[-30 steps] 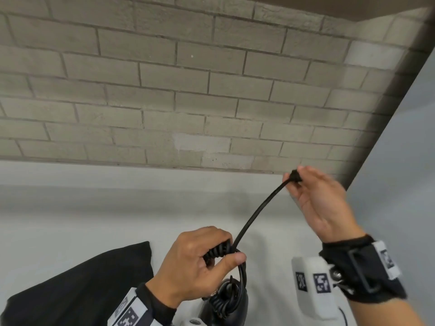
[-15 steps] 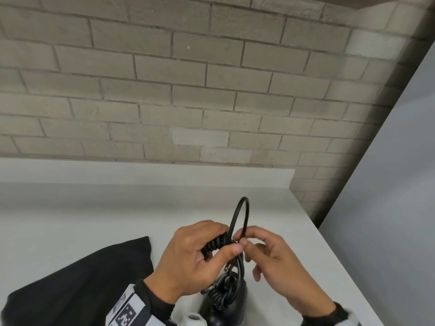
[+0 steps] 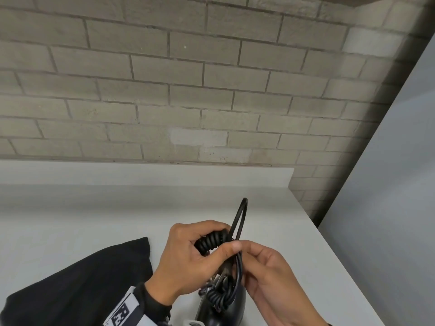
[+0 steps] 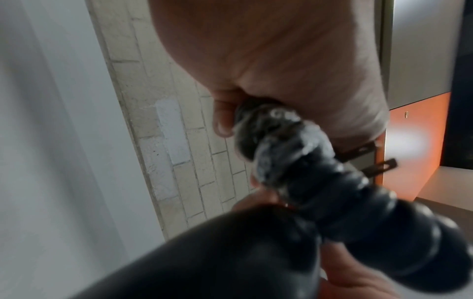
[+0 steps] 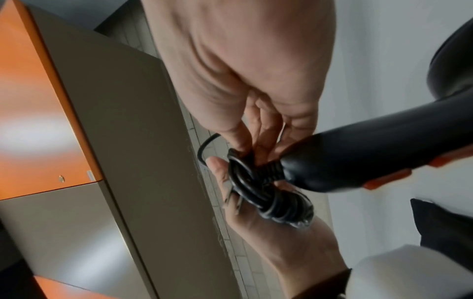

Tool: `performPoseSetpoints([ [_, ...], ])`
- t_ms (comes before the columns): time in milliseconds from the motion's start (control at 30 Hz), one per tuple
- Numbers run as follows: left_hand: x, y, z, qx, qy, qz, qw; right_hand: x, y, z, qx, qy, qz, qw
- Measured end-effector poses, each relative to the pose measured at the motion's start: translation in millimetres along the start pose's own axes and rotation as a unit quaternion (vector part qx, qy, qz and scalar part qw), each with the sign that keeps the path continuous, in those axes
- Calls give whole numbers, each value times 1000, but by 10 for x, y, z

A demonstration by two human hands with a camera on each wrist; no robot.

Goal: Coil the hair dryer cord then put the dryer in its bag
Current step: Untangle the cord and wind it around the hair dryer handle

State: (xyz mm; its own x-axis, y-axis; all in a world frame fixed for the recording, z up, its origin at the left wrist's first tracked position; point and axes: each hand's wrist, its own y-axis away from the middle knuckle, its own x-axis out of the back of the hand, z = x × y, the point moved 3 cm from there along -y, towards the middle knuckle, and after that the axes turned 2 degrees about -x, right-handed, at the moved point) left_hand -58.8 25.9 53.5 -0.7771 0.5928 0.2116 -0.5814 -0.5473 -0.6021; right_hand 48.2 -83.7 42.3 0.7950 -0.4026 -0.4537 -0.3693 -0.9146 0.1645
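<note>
My left hand (image 3: 217, 242) grips a tight bundle of the black hair dryer cord (image 3: 211, 240) just above the counter. A thin loop of the cord (image 3: 242, 212) stands up from the bundle. Against the left thumb, my right hand (image 3: 247, 252) pinches the cord. The black hair dryer (image 3: 221, 309) hangs below both hands, its handle (image 5: 371, 153) carrying orange switches. In the right wrist view the wound cord (image 5: 268, 192) lies in the left palm with plug prongs beside it. The black bag (image 3: 82, 278) lies flat on the counter, left of the hands.
The white counter (image 3: 94, 208) ends at a raised back ledge under a grey brick wall (image 3: 188, 90). Its right edge runs diagonally beside a grey panel (image 3: 388, 184). Orange and grey cabinet fronts (image 5: 38, 121) show in the right wrist view.
My right hand came down from the upper right with the cord end and met the left hand, folding the straight stretch of cord into an upright loop. The left hand kept its grip.
</note>
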Motion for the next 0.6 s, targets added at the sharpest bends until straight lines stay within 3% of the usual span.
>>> performPoseSetpoints([
  [200, -22, -1, -47, 52, 7, -3, 999, -3, 32, 0, 16, -10, 24, 1000],
  [367, 3, -35, -96, 73, -9, 14, 997, -35, 151, -65, 87, 137, -9, 987],
  [433, 14, -44, -100, 80, -14, 21, 996, -113, 227, -84, 134, 242, -24, 961],
  [500, 19, -43, -97, 83, -21, 24, 996, -156, 269, -87, 171, 361, 4, 917],
  [600, 37, -44, -83, 87, -33, 33, 995, -173, 280, -80, 181, 430, 49, 883],
])
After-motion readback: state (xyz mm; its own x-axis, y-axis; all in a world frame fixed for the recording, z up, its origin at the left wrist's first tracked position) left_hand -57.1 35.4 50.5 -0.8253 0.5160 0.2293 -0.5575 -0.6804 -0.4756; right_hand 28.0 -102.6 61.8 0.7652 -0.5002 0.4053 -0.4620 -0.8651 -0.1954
